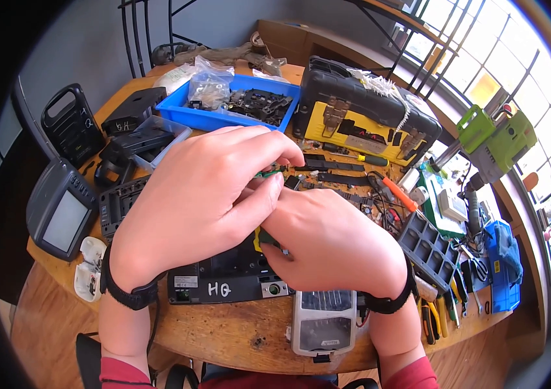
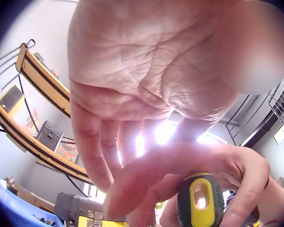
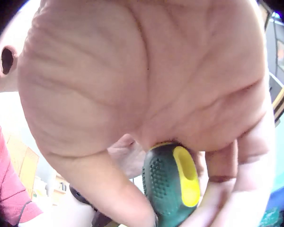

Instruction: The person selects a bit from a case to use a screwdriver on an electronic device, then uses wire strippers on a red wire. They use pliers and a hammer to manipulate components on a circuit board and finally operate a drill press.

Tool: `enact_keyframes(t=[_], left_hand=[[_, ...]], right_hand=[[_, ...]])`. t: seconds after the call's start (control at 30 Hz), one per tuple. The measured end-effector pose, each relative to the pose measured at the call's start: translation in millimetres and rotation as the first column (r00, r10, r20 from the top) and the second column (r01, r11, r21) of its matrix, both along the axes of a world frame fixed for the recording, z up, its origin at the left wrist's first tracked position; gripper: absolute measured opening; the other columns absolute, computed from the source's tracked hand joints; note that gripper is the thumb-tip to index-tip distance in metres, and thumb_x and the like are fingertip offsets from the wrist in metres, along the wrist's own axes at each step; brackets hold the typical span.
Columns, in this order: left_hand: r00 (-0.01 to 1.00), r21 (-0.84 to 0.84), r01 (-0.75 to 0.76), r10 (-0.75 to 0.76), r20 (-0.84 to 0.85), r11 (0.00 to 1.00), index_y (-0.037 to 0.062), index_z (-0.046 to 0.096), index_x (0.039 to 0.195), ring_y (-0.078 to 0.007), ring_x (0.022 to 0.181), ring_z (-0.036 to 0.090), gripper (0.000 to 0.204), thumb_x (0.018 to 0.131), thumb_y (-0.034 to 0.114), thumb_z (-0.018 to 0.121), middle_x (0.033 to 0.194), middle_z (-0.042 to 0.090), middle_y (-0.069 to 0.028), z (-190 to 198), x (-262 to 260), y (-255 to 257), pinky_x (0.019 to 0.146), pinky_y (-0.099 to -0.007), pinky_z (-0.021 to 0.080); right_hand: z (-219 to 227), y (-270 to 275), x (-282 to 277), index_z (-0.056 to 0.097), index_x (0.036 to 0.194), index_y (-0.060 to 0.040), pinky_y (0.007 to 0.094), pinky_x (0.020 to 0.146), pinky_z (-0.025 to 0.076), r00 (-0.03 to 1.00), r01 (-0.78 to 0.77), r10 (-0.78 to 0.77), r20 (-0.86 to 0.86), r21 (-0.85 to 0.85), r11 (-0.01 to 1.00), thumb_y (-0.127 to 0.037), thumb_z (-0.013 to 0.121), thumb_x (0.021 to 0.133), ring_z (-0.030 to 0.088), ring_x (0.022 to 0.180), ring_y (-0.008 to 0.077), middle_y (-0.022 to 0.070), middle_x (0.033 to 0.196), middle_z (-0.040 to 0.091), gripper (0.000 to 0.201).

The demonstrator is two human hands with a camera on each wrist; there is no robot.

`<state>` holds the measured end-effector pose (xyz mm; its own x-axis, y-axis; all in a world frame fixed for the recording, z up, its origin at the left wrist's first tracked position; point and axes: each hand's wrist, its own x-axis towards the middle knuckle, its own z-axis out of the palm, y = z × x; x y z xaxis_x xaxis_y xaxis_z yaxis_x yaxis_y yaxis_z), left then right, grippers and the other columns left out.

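My right hand (image 1: 327, 233) grips a screwdriver (image 3: 168, 184) with a dark green and yellow handle; its butt faces the wrist cameras and its tip is hidden. My left hand (image 1: 204, 188) arches over the right hand, thumb and fingers bent down around its far side. A small green patch (image 1: 267, 174) shows between the left thumb and forefinger, and I cannot tell whether they hold it. Below both hands lies a black device (image 1: 223, 288) marked HQ, largely covered by them.
A grey divided case (image 1: 324, 324) stands at the front edge. At the back are a blue tray (image 1: 184, 117) of black parts and a black and yellow toolbox (image 1: 366, 110). A black compartment tray (image 1: 428, 249), pliers (image 1: 431, 321) and a green drill stand (image 1: 496, 142) are to the right. A screen unit (image 1: 64, 207) stands left.
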<state>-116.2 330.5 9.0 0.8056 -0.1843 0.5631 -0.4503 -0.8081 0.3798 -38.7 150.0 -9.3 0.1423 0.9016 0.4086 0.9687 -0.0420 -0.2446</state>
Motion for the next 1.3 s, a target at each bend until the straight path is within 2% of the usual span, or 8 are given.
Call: enact_keyframes(t=[0.2, 0.43, 0.6, 0.83, 0.9, 1.03, 1.13, 1.3], left_hand=[[1.000, 0.010, 0.016, -0.016, 0.008, 1.000, 0.0022, 0.067, 0.111, -0.0308, 0.092, 0.069, 0.022, 0.091, 0.005, 0.059, 0.102, 0.070, -0.0137, -1.3, 1.7, -0.7, 0.079, -0.0376, 0.057], [1.000, 0.012, 0.013, -0.013, 0.015, 1.000, 0.0030, 0.069, 0.110, -0.0313, 0.091, 0.069, 0.021, 0.091, 0.007, 0.060, 0.102, 0.071, -0.0136, -1.4, 1.3, -1.5, 0.080, -0.0388, 0.057], [0.999, 0.039, 0.020, -0.021, 0.033, 0.999, 0.0040, 0.069, 0.109, -0.0324, 0.090, 0.068, 0.021, 0.091, 0.009, 0.060, 0.101, 0.071, -0.0135, -1.2, 1.4, -0.9, 0.081, -0.0402, 0.055], [1.000, 0.025, -0.001, 0.000, 0.026, 1.000, 0.0046, 0.070, 0.110, -0.0339, 0.094, 0.069, 0.021, 0.092, 0.010, 0.060, 0.102, 0.072, -0.0136, -1.7, 0.1, -1.7, 0.083, -0.0418, 0.055], [0.999, 0.039, -0.008, 0.006, 0.042, 0.999, 0.0047, 0.070, 0.110, -0.0344, 0.096, 0.069, 0.021, 0.092, 0.010, 0.060, 0.104, 0.072, -0.0139, -1.5, 0.2, -1.6, 0.083, -0.0423, 0.056], [0.999, 0.041, -0.014, 0.012, 0.043, 0.999, 0.0048, 0.070, 0.110, -0.0346, 0.096, 0.069, 0.022, 0.092, 0.010, 0.060, 0.103, 0.072, -0.0140, 0.0, -1.3, -2.0, 0.083, -0.0422, 0.056], [1.000, 0.041, -0.003, 0.002, 0.017, 0.999, 0.0047, 0.069, 0.110, -0.0345, 0.096, 0.069, 0.022, 0.091, 0.010, 0.061, 0.103, 0.072, -0.0139, 0.3, -1.3, -2.2, 0.083, -0.0424, 0.056], [1.000, 0.034, 0.009, -0.009, 0.001, 0.999, 0.0041, 0.068, 0.111, -0.0337, 0.095, 0.069, 0.024, 0.090, 0.012, 0.060, 0.102, 0.072, -0.0137, 0.7, -1.2, -2.7, 0.082, -0.0424, 0.055]], right_hand=[[4.5, 5.0, -6.3, 0.062, 0.086, 0.0014, 0.0463, 0.064, 0.054, 0.977, 0.211, -0.206, 0.050, -0.151, 0.966, -0.020, 0.070, 0.090, 0.067, 0.072, 0.0400, 0.0181, 0.077, 0.067, 0.024], [2.9, -1.5, -2.6, 0.063, 0.081, 0.0006, 0.0451, 0.063, 0.054, 0.999, 0.043, -0.043, 0.001, -0.108, 0.993, -0.021, 0.070, 0.090, 0.067, 0.069, 0.0375, 0.0174, 0.074, 0.066, 0.024], [6.6, 4.2, -7.7, 0.062, 0.081, 0.0008, 0.0477, 0.062, 0.052, 0.969, 0.247, -0.239, 0.071, -0.159, 0.956, -0.018, 0.070, 0.087, 0.066, 0.068, 0.0397, 0.0175, 0.072, 0.066, 0.022], [4.6, 1.3, -6.6, 0.062, 0.080, 0.0005, 0.0465, 0.061, 0.053, 0.998, 0.064, -0.067, -0.019, -0.135, 0.989, -0.018, 0.069, 0.088, 0.066, 0.066, 0.0386, 0.0174, 0.072, 0.066, 0.022], [4.8, 5.2, -11.3, 0.062, 0.079, 0.0004, 0.0472, 0.061, 0.053, 0.975, 0.220, -0.215, 0.055, -0.141, 0.965, -0.018, 0.069, 0.088, 0.066, 0.067, 0.0393, 0.0179, 0.071, 0.065, 0.022], [3.3, 5.0, -7.1, 0.062, 0.077, 0.0001, 0.0468, 0.061, 0.053, 0.973, 0.229, -0.227, 0.040, -0.056, 0.972, -0.018, 0.069, 0.088, 0.065, 0.065, 0.0389, 0.0174, 0.069, 0.064, 0.022], [6.1, 1.1, -5.2, 0.062, 0.076, -0.0005, 0.0458, 0.060, 0.053, 0.990, 0.133, -0.124, 0.062, -0.163, 0.978, -0.019, 0.069, 0.088, 0.066, 0.065, 0.0382, 0.0171, 0.070, 0.064, 0.023], [4.8, 3.4, -7.5, 0.062, 0.077, -0.0002, 0.0462, 0.059, 0.053, 0.970, 0.239, -0.235, 0.060, -0.071, 0.968, -0.019, 0.069, 0.088, 0.065, 0.065, 0.0395, 0.0179, 0.070, 0.064, 0.024]])
